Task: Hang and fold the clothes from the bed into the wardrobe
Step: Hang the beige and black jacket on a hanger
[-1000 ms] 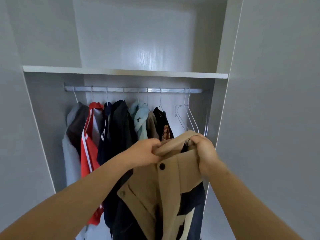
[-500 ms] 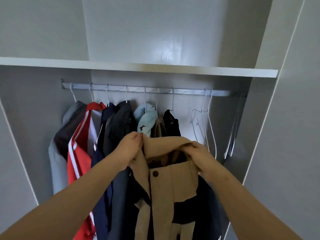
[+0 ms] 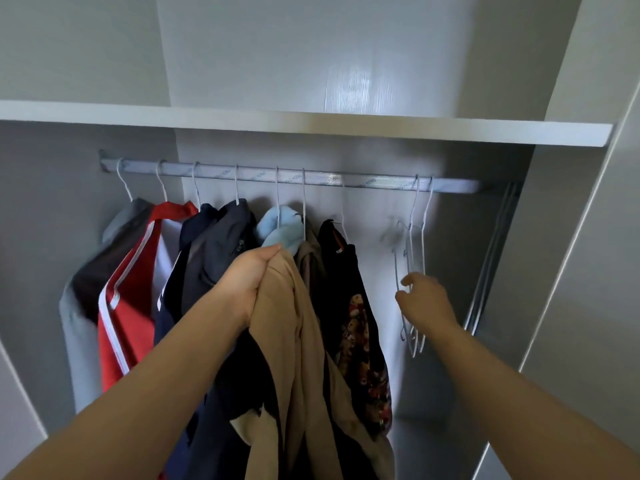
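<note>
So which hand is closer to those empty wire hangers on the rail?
Right. The right hand is at the empty hangers, fingers loosely curled beside their wires; the left hand is off to their left, gripping the tan jacket.

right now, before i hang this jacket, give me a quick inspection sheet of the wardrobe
surface: white shelf above the hanging rail.
job's things: tan jacket bunched, on no hanger; hung clothes fill the rail's left and middle; two empty wire hangers at its right.
clutter: nothing seen.
hands: left hand grips the tan jacket; right hand, fingers loosely curled, reaches at the empty wire hangers, contact unclear.
cables: nothing seen.
surroundings: grey wardrobe walls; door panel at right.
</note>
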